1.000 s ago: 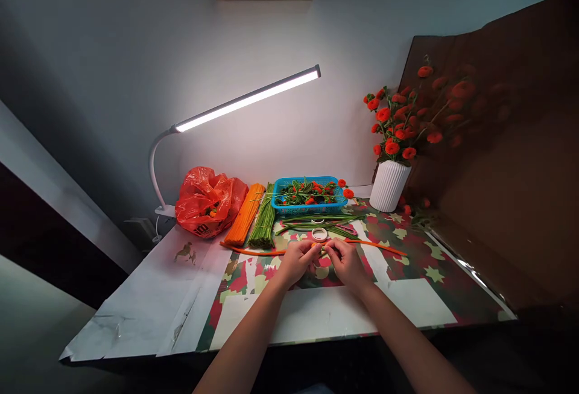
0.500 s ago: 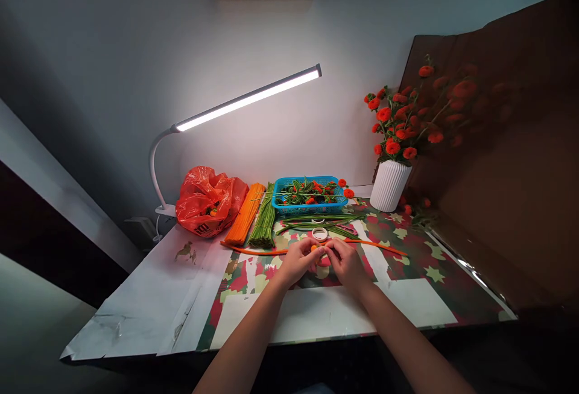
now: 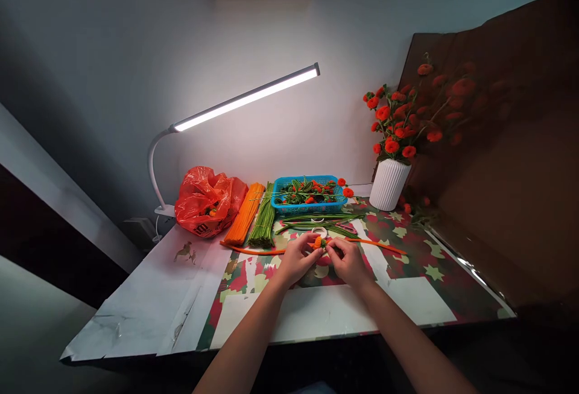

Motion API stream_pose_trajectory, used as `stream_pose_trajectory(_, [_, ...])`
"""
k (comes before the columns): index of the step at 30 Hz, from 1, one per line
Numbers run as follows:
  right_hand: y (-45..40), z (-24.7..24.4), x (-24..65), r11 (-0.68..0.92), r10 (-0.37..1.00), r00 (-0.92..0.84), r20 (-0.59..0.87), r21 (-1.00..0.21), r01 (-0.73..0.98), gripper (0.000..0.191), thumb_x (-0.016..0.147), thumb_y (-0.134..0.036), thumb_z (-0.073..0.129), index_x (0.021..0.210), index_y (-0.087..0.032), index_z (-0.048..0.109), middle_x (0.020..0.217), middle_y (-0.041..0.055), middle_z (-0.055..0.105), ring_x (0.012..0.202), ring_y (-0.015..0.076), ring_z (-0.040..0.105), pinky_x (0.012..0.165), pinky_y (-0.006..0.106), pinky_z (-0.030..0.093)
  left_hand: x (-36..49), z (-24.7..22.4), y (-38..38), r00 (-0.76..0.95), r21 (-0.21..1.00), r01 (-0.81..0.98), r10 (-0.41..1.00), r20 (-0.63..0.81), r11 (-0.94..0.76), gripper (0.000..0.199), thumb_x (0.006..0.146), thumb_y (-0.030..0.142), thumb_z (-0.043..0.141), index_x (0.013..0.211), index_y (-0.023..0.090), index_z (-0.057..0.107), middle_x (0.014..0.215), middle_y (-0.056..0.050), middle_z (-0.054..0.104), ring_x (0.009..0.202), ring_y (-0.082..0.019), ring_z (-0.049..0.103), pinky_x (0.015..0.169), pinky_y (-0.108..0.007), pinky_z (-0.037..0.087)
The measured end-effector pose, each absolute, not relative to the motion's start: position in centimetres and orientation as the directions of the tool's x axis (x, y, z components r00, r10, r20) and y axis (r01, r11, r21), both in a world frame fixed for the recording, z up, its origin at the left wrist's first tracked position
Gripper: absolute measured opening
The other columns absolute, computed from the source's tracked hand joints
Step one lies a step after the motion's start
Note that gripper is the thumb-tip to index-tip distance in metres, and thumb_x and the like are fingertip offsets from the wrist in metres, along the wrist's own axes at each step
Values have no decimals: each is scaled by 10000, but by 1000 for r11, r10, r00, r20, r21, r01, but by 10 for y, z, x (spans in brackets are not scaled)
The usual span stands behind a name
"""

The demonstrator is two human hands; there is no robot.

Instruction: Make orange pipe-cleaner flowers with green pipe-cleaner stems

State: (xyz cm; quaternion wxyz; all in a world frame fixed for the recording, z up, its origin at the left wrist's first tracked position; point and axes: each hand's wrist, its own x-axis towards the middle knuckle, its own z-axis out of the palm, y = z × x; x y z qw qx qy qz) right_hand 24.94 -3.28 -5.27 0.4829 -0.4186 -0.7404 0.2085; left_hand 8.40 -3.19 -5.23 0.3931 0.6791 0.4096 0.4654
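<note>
Between my two hands is a small orange flower (image 3: 319, 242) with a green base, made of fuzzy stems. My left hand (image 3: 299, 259) is closed on the orange head from the left. With pinched fingertips, my right hand (image 3: 346, 258) grips the green part at its right side. Just beyond my fingers lies a white tape roll (image 3: 319, 231), partly covered by them. Long orange pipe cleaners (image 3: 380, 245) stretch across the table to both sides behind my hands. Loose green pipe cleaners (image 3: 312, 223) lie farther back, with a pink-handled tool (image 3: 349, 229) among them.
A blue basket (image 3: 312, 207) holds green and red flower pieces. Left of it are bundles of green stems (image 3: 262, 219) and orange stems (image 3: 244, 216), then a red plastic bag (image 3: 210, 201). A white vase (image 3: 389, 184) of red flowers stands at right. A lit lamp (image 3: 248, 98) reaches over the table.
The orange flower has come up between my fingertips, and its green base now shows. It covers part of the tape roll. Both hands stay in nearly the same place.
</note>
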Motion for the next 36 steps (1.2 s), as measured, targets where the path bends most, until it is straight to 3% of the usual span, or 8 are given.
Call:
stream_pose_trajectory(5, [-35, -51, 250, 561, 823, -175, 541, -722, 404, 206, 835, -248, 500, 644, -193, 552, 627, 9, 581, 598, 153, 518, 584, 261, 396, 84, -49, -33, 195, 880, 260, 914, 356, -398, 323, 787, 391, 622, 1039, 190, 639, 1016, -81, 666, 837, -198, 641, 652, -272, 523])
stream_pose_trajectory(10, [-39, -47, 254, 486, 866, -248, 435, -848, 212, 315, 888, -424, 402, 774, -192, 582, 641, 11, 531, 548, 136, 486, 497, 241, 380, 85, -54, -28, 166, 956, 89, 951, 263, -280, 367, 793, 427, 603, 1049, 166, 632, 947, -81, 678, 783, -183, 638, 652, -279, 534])
stream_pose_trajectory(13, [-37, -48, 254, 371, 924, -153, 350, -919, 134, 408, 911, -490, 312, 815, -187, 567, 585, -11, 453, 451, 109, 397, 407, 224, 315, 84, -57, -23, 114, 980, 4, 973, 198, -200, 395, 788, 458, 590, 1033, 150, 623, 881, -68, 672, 668, -154, 628, 580, -262, 525])
stream_pose_trajectory(16, [-31, -51, 251, 341, 940, -80, 332, -925, 168, 304, 866, -459, 435, 798, -188, 557, 622, -4, 506, 499, 121, 445, 441, 229, 364, 82, -58, -20, 88, 983, 3, 979, 182, -183, 397, 790, 472, 577, 1015, 148, 622, 793, -41, 653, 584, -131, 604, 540, -247, 508])
stream_pose_trajectory(21, [-28, -53, 248, 367, 926, -180, 332, -902, 228, 214, 840, -389, 495, 816, -191, 571, 751, 21, 608, 665, 164, 558, 594, 264, 454, 83, -53, -25, 100, 978, 46, 975, 197, -203, 381, 801, 471, 571, 1006, 156, 633, 780, -38, 649, 604, -131, 598, 541, -242, 508])
stream_pose_trajectory(29, [-28, -58, 249, 419, 903, -213, 372, -872, 254, 157, 853, -322, 493, 806, -189, 561, 711, 7, 591, 649, 157, 547, 587, 257, 437, 86, -52, -28, 124, 982, -36, 974, 187, -184, 319, 739, 416, 662, 924, 158, 626, 920, -75, 666, 806, -186, 641, 675, -313, 561])
stream_pose_trajectory(36, [-29, -59, 249, 491, 871, -262, 416, -776, 396, 164, 869, -250, 456, 759, -194, 563, 730, 21, 611, 679, 173, 555, 618, 266, 408, 84, -53, -26, 117, 967, 8, 960, 253, -256, 289, 769, 417, 640, 884, 158, 585, 818, -37, 657, 730, -150, 631, 652, -269, 532])
